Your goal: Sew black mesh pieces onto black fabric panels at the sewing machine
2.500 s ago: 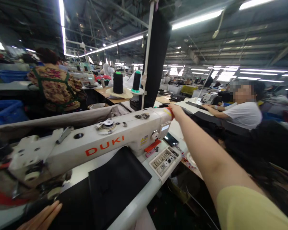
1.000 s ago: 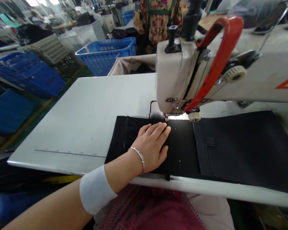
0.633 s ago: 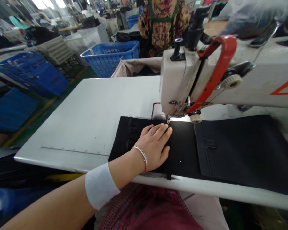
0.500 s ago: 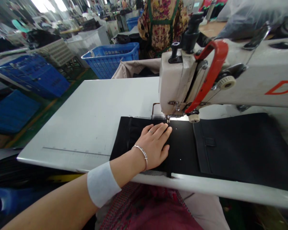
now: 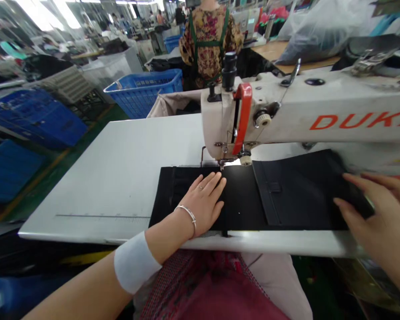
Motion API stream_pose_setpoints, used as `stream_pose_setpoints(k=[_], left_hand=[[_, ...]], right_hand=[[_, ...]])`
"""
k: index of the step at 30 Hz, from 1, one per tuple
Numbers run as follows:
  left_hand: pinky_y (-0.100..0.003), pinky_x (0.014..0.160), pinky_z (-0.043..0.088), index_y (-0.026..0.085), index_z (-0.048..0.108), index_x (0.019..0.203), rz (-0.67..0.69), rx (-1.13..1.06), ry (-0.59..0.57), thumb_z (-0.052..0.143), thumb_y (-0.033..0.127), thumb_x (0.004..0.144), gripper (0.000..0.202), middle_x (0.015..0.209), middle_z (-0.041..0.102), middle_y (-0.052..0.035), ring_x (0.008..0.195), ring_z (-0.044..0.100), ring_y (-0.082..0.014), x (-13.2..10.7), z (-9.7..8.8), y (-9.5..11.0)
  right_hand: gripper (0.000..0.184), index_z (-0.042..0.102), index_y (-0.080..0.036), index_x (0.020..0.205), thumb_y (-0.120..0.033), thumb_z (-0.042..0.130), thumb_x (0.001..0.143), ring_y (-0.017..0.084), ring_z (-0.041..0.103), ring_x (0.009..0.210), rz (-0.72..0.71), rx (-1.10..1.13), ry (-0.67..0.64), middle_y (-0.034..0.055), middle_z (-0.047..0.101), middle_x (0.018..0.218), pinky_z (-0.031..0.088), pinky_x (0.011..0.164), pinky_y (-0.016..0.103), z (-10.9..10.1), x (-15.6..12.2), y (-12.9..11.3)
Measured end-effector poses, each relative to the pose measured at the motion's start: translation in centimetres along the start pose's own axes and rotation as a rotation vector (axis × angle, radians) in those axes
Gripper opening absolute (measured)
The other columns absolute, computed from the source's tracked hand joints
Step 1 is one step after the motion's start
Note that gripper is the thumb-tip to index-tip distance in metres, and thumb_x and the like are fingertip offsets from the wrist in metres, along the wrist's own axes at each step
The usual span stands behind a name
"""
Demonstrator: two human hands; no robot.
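Palm down, with fingers stretched out, my left hand (image 5: 205, 202) lies flat on the black fabric (image 5: 242, 195). Its fingertips are close to the presser foot (image 5: 222, 164) of the sewing machine (image 5: 220, 124), which sits over the fabric's far edge. At the right end, my right hand (image 5: 383, 204) has thumb and fingers around a raised, blurred fold of the fabric. A black panel with a small stitched tab (image 5: 274, 187) lies to the right of the foot. What is under my left palm is hidden.
The white sewing table (image 5: 120, 173) carries a printed ruler line. Behind it stand a cloth-lined bin (image 5: 166, 104) and a blue plastic basket (image 5: 145, 91). A person in a floral top (image 5: 208, 44) is farther back. A plastic bag (image 5: 323, 35) lies at the back right.
My right hand has come into view at the right and taken hold of the fabric's end, which is now folded up. My left hand stays flat on the fabric. The camera view has shifted.
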State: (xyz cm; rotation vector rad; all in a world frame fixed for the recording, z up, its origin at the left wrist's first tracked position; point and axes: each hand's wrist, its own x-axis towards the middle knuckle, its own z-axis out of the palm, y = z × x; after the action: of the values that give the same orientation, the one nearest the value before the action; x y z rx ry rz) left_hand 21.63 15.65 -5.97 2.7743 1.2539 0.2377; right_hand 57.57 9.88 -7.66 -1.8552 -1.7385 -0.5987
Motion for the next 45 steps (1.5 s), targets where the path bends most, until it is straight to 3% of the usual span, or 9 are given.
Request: stream_pose_setpoints(k=[2, 5, 8, 10, 16, 24, 30, 45], left_hand=[[-0.048, 0.118, 0.023, 0.013, 0.038, 0.141, 0.067, -0.014, -0.008, 0.045, 0.03, 0.096, 0.049, 0.149, 0.037, -0.0115, 0.14, 0.029, -0.0253, -1.7, -0.4, 1.1], [-0.044, 0.111, 0.035, 0.014, 0.052, 0.128, 0.118, -0.075, 0.074, 0.049, 0.031, 0.096, 0.036, 0.131, 0.056, -0.0085, 0.125, 0.046, -0.0239, -4.4, -0.6, 2.8], [-0.04, 0.097, 0.044, 0.018, 0.06, 0.117, 0.067, -0.182, 0.159, 0.059, 0.03, 0.092, 0.028, 0.116, 0.063, -0.0057, 0.107, 0.055, -0.022, -5.8, -0.3, 3.8], [-0.039, 0.092, 0.046, 0.02, 0.062, 0.113, 0.028, -0.258, 0.165, 0.064, 0.029, 0.089, 0.026, 0.111, 0.065, -0.0043, 0.103, 0.056, -0.0213, -5.8, -0.1, 3.8], [-0.037, 0.09, 0.046, 0.021, 0.066, 0.105, 0.009, -0.344, 0.156, 0.068, 0.028, 0.086, 0.021, 0.105, 0.066, -0.002, 0.097, 0.058, -0.0193, -5.0, -0.2, 3.2], [-0.032, 0.083, 0.049, 0.017, 0.066, 0.097, 0.148, -0.222, 0.218, 0.05, 0.024, 0.097, 0.017, 0.097, 0.066, -0.0036, 0.091, 0.057, -0.0161, -4.4, -0.4, 3.2], [-0.03, 0.079, 0.046, 0.016, 0.065, 0.092, 0.093, -0.299, 0.316, 0.054, 0.018, 0.094, 0.011, 0.088, 0.062, -0.0018, 0.083, 0.054, -0.014, -4.3, -0.1, 3.8], [-0.03, 0.077, 0.047, 0.015, 0.066, 0.096, 0.096, -0.298, 0.356, 0.061, 0.014, 0.09, 0.008, 0.09, 0.064, -0.0029, 0.083, 0.054, -0.0144, -5.0, 0.7, 3.9]], right_hand=[[0.046, 0.055, -0.035, 0.133, -0.04, 0.061, 0.087, 0.03, 0.05, 0.125, -0.061, 0.213, -0.111, 0.0105, 0.054, 0.137, 0.038, 0.104, 0.052, -1.1, -0.5, -3.1], [0.04, 0.057, -0.038, 0.128, -0.026, 0.057, 0.089, 0.024, 0.057, 0.116, -0.285, 0.571, -0.307, 0.0018, 0.062, 0.126, 0.046, 0.101, 0.045, -1.9, -1.5, -8.1], [0.036, 0.058, -0.03, 0.125, -0.019, 0.055, 0.091, 0.021, 0.056, 0.116, -0.484, 0.701, -0.425, 0.0003, 0.064, 0.123, 0.047, 0.099, 0.042, -1.3, -1.9, -11.6], [0.031, 0.061, -0.026, 0.121, -0.018, 0.054, 0.092, 0.021, 0.056, 0.115, -0.505, 0.725, -0.452, 0.0013, 0.065, 0.121, 0.046, 0.098, 0.041, -0.6, -1.7, -12.6], [0.03, 0.064, -0.028, 0.115, -0.015, 0.05, 0.092, 0.02, 0.058, 0.11, -0.497, 0.767, -0.485, 0.0005, 0.066, 0.118, 0.046, 0.094, 0.041, 0.4, -1.2, -12.2], [0.029, 0.065, -0.028, 0.114, -0.015, 0.051, 0.092, 0.02, 0.058, 0.108, -0.487, 0.773, -0.478, 0.0007, 0.067, 0.117, 0.045, 0.091, 0.04, 0.3, -1.3, -12.2], [0.026, 0.066, -0.024, 0.111, -0.014, 0.053, 0.091, 0.019, 0.057, 0.106, -0.484, 0.785, -0.495, 0.0015, 0.067, 0.115, 0.043, 0.09, 0.039, 0.0, -1.2, -12.7], [0.026, 0.066, -0.023, 0.11, -0.013, 0.053, 0.091, 0.019, 0.056, 0.106, -0.471, 0.786, -0.48, 0.0018, 0.067, 0.115, 0.041, 0.087, 0.037, -0.2, -1.5, -13.0]])
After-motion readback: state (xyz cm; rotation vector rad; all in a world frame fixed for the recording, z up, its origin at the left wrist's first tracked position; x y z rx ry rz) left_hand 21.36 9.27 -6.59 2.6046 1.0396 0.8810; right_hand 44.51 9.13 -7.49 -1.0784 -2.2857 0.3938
